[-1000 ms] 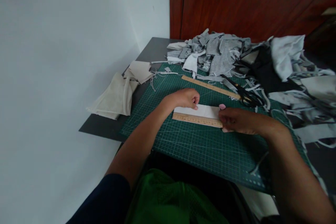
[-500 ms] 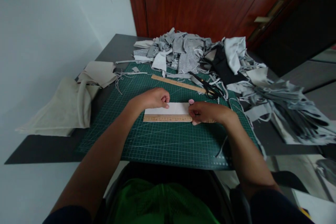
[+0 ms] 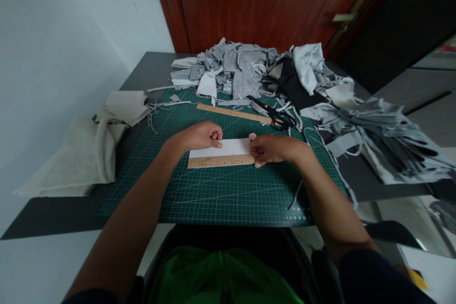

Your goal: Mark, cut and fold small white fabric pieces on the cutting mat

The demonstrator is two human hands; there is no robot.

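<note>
A flat white strip, cloth or paper, lies on the green cutting mat. A wooden ruler rests along its near edge. At the strip's far edge is my left hand, fingers curled and thumb tip pressed on the white strip. My right hand is closed at the strip's right end, beside the ruler's end. From its top pokes the round pink end of a small tool; the rest is mostly hidden in my fingers.
Behind lie a second wooden ruler, black scissors and a heap of grey and white cloth scraps. Folded pale cloth is at left, stacked grey cloth at right. A loose cord lies near my right forearm.
The view has shifted slightly, so the whole scene sits a little further left. Both hands keep their places at the strip and ruler.
</note>
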